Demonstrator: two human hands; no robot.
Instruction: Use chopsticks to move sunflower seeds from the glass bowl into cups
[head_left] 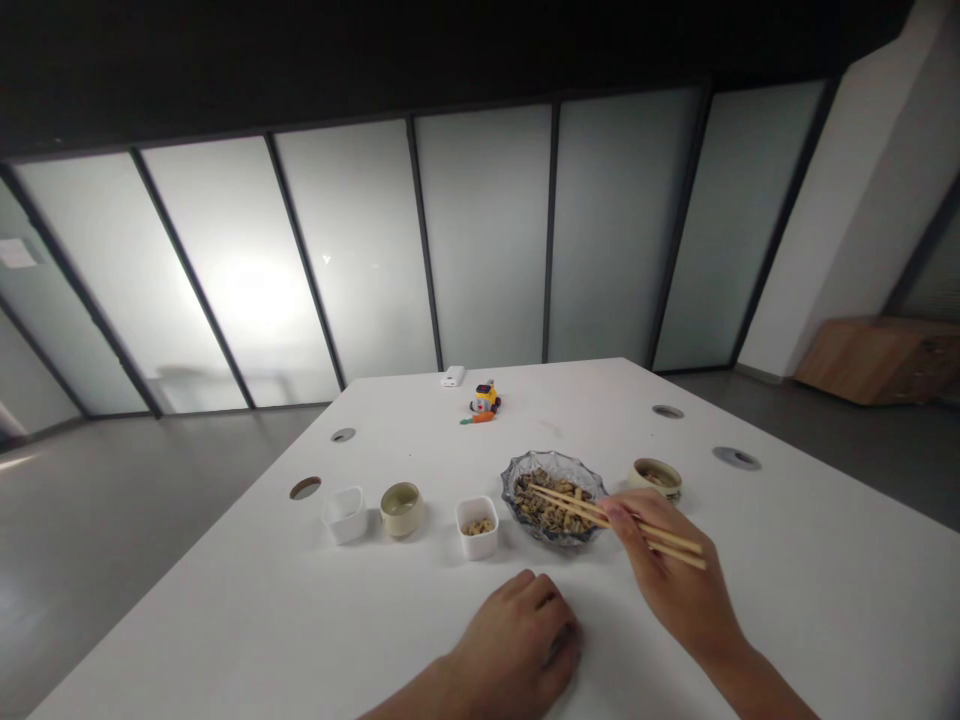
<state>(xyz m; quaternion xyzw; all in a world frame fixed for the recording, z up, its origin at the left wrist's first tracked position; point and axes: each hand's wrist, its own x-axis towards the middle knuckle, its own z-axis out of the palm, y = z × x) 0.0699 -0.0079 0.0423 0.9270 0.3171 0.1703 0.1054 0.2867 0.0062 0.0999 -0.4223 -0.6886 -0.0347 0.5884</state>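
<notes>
My right hand (pixel 675 590), lower right of frame, has its fingers closed around chopsticks (pixel 622 522) whose tips sit in the glass bowl (pixel 555 497) at centre; my left hand (pixel 517 640) rests loosely curled and empty-looking on the counter (pixel 300 620).

Frosted glass panels (pixel 480 240) in dark frames span the back, and one panel left of centre glows brightest. Grey floor (pixel 112 520) runs beneath them. Right of the panels a white wall (pixel 847 200) rises, with a wooden cabinet (pixel 877 360) at its foot.
</notes>
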